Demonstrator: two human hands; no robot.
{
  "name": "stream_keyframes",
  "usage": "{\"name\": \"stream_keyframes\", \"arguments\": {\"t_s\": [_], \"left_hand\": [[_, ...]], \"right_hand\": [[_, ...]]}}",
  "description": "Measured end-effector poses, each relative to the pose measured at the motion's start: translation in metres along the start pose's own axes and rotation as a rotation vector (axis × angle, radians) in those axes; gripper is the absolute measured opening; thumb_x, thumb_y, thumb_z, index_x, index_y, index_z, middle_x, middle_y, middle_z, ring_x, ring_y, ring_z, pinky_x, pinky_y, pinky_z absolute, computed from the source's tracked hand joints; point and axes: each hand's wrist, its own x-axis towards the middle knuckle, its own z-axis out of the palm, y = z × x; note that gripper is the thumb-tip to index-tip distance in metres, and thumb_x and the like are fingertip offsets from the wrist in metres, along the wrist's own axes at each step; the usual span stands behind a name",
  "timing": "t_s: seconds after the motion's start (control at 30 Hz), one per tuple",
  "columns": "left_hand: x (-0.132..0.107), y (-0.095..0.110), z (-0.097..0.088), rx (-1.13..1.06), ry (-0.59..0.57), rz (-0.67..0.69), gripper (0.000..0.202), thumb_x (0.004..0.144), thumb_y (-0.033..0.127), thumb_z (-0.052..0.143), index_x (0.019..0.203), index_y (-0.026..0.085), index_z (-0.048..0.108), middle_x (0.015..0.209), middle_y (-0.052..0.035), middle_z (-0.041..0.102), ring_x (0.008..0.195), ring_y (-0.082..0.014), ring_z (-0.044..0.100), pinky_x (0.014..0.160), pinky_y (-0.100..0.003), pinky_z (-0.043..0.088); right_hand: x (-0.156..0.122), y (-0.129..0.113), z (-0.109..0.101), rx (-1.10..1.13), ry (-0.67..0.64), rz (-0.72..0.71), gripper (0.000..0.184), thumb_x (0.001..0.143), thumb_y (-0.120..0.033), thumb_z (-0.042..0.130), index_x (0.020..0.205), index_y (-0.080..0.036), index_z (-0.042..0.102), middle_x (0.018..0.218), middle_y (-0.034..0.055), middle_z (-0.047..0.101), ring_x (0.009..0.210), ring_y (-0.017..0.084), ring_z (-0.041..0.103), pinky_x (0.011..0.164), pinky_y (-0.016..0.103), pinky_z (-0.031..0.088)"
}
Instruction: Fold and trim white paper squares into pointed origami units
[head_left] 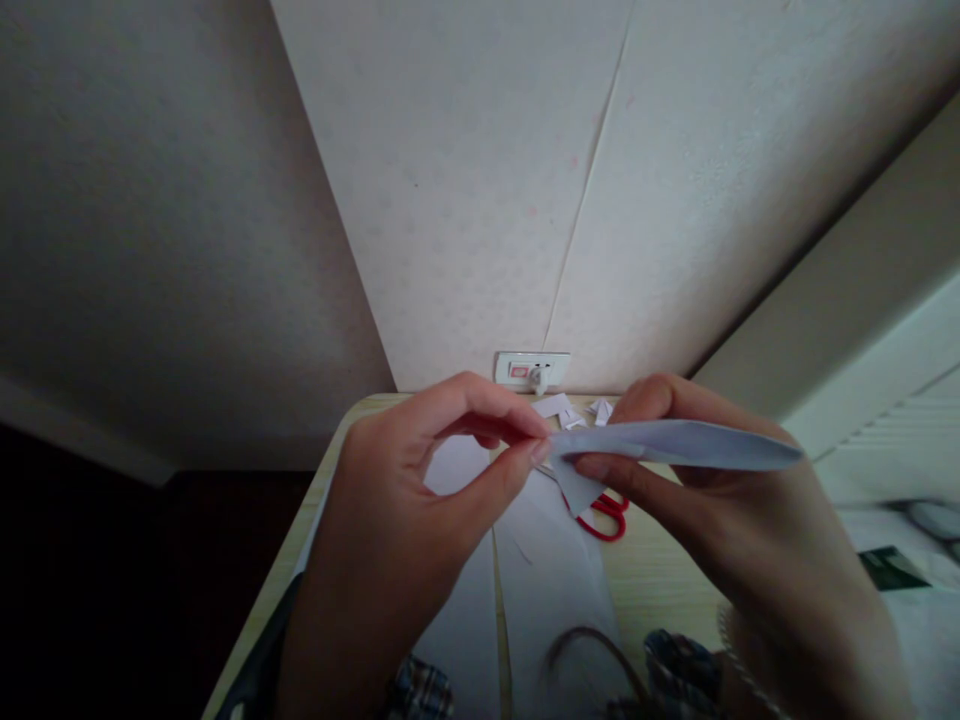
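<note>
Above the table I hold a piece of folded white paper (675, 442) between both hands. My left hand (427, 490) pinches its left end between thumb and forefinger. My right hand (720, 500) grips it nearer the middle, thumb on the near side and fingers behind. The paper's long part points right, and a small flap (579, 487) hangs down below the pinch. Under it, a pair of scissors with red handles (611, 520) lies on the table, its blades mostly hidden by the paper and my hands.
White paper sheets (555, 570) lie on the light wooden table (667, 580). Small folded paper pieces (600, 411) rest at the back. A wall socket (532, 369) with a white plug sits just above the table's far edge. A dark green item (892, 568) is at the right.
</note>
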Motion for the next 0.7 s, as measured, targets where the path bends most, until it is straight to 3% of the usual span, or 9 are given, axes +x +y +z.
{"name": "stream_keyframes", "arguments": {"t_s": [0.2,0.47,0.7], "left_hand": [[-0.0013,-0.0004,-0.0011,0.000,-0.008,0.006,0.018,0.078,0.011,0.072,0.071,0.028,0.069,0.070,0.0104,0.072,0.072,-0.0117,0.068,0.071,-0.022,0.051],[-0.0013,-0.0011,-0.0028,0.071,-0.048,0.071,0.015,0.080,0.014,0.069,0.079,0.028,0.066,0.076,0.0092,0.070,0.077,-0.0143,0.069,0.076,-0.027,0.051],[0.0010,-0.0044,-0.0004,-0.094,-0.055,0.044,0.019,0.080,0.009,0.074,0.078,0.027,0.067,0.077,0.0132,0.071,0.075,-0.0048,0.068,0.071,-0.012,0.053]], "right_hand": [[0.0001,-0.0032,-0.0001,-0.002,-0.053,-0.038,0.011,0.076,-0.024,0.080,0.073,-0.024,0.070,0.068,-0.0035,0.070,0.064,0.013,0.064,0.056,0.021,0.049],[-0.0044,-0.0071,0.0063,0.079,0.009,0.022,0.013,0.081,-0.031,0.077,0.072,-0.025,0.069,0.062,-0.0039,0.065,0.055,0.012,0.057,0.047,0.022,0.041],[-0.0047,-0.0007,0.0065,0.108,0.049,0.054,0.023,0.077,-0.034,0.080,0.065,-0.024,0.063,0.059,-0.0029,0.062,0.053,0.013,0.054,0.046,0.023,0.041]]}}
